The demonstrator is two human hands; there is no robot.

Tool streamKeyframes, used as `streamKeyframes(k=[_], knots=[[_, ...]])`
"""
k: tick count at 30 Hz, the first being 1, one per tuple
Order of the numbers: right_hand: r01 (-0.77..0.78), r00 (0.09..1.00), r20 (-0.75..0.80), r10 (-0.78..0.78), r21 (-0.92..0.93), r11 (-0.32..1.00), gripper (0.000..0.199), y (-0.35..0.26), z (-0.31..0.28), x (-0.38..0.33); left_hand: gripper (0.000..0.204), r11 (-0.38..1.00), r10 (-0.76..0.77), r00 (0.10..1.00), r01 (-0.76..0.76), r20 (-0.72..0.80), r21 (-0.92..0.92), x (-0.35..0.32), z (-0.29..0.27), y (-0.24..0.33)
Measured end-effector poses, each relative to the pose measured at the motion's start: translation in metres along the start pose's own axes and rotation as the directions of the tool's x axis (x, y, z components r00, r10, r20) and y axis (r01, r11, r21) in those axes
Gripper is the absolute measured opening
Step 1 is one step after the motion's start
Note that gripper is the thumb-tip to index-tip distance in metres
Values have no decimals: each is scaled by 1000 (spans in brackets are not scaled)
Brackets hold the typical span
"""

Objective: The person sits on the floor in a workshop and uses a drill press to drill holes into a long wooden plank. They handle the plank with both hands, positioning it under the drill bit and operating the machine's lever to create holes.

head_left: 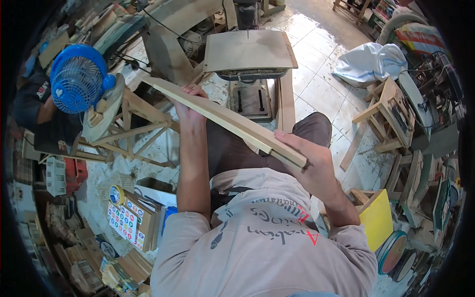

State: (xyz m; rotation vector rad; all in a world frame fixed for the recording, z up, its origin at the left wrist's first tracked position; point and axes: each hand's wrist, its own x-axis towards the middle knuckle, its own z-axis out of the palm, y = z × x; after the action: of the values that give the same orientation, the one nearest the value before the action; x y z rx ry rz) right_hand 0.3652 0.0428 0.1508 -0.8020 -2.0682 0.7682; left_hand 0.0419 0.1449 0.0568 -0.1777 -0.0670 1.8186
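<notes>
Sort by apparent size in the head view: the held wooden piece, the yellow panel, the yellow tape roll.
Largest to smallest:
held wooden piece
yellow panel
yellow tape roll
Nearness may enlarge the wood.

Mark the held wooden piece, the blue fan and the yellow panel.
Held wooden piece [227, 118]: head view, about midway along it.
Blue fan [75, 88]: head view, its grille.
Yellow panel [376, 219]: head view, its flat face.

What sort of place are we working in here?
Probably a woodworking shop: the left hand and right hand hold a long wooden piece, what looks like a board-topped machine stands ahead, and wood pieces lie piled at lower left.
</notes>
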Motion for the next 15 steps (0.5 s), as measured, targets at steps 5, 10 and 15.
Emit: streamKeyframes(k=[5, 10, 15], knots=[[56, 998, -33, -59, -75, 996, 41, 3, 5, -1, 24, 1000, 20, 1000, -21, -15, -15, 10, -17, 2], [34, 998, -53, -36, -37, 999, 37, 8, 7, -5, 21, 999, -34, 998, 35, 58, -13, 0, -2, -6], [-223, 914, -165, 371, 560, 798, 29, 32, 8, 4, 26, 768, 187, 970, -244, 158, 592, -41, 27, -39]])
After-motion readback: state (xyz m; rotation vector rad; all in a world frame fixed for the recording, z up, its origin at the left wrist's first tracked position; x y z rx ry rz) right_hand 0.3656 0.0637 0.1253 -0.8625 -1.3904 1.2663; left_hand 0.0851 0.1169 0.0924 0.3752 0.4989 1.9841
